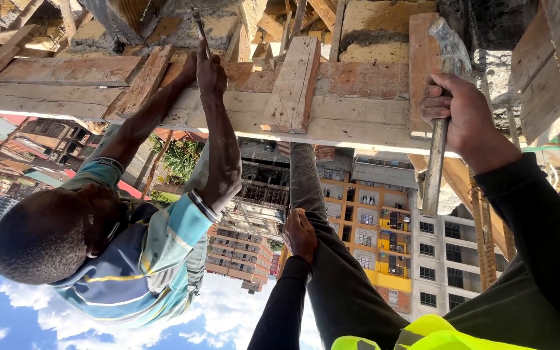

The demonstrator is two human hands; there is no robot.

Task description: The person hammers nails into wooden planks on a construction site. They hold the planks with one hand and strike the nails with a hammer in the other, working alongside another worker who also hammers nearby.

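My right hand (463, 111) is shut on a hammer (435, 165) with a metal shaft and a grey, cement-caked head, held against a wooden formwork plank (358, 123). My left hand (301, 234), in a black sleeve, rests flat on a grey trouser leg (306, 181) that stands on the plank; it holds nothing. To the left a co-worker (131, 259) in a blue striped shirt crouches, both hands (207, 68) meeting at a thin metal piece (199, 26) stuck in the timber.
The whole view looks turned over, with sky and clouds at the bottom. Short wooden battens (291, 84) cross the planks, with concrete blocks (384, 29) behind. Multi-storey buildings (384, 220) lie far beyond the plank's edge. My yellow vest (422, 334) shows at the bottom.
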